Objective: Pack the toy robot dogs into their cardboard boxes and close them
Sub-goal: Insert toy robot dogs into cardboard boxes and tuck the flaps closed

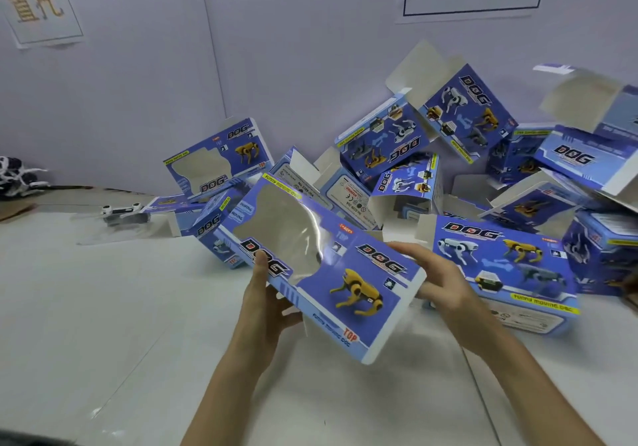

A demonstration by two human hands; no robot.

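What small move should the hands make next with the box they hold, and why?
Probably squeeze the held box from its edges so it pops into shape. It looks flattened, with nothing behind its window. The left hand and right hand already grip opposite ends, and the white toy dog lies apart on the table, so the box seems to need opening first.

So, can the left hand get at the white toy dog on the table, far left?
Probably not yet: the left hand grips the blue box together with the right hand. The table toward the toy dog looks free, so once it lets go, likely yes.
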